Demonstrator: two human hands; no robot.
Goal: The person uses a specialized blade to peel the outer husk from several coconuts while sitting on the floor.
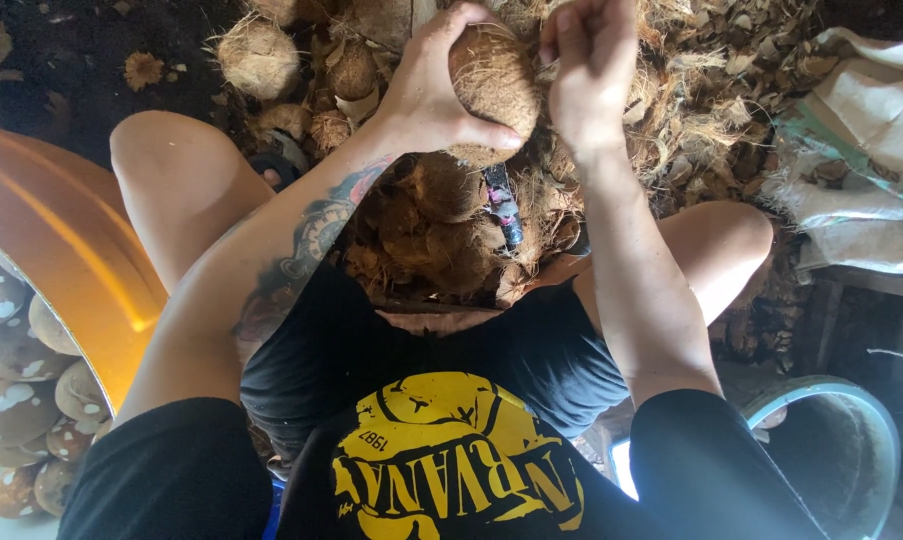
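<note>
— What's my left hand [427, 95] doing?

— Its fingers are wrapped round one husked coconut [494, 85], held above the husk pile [442, 235]. My right hand [590, 65] is pinched on fibre at its edge, I think; the view's tight.

— Risk?

— A hard tug could twist it loose. At far left the orange tub [72, 250] holds about eight peeled coconuts [17, 400].

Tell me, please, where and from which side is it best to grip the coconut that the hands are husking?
Probably around its round body, from the left side, as the left hand already cups the coconut. That leaves the right side, where loose fibre hangs, free for the right hand to pull on.
</note>
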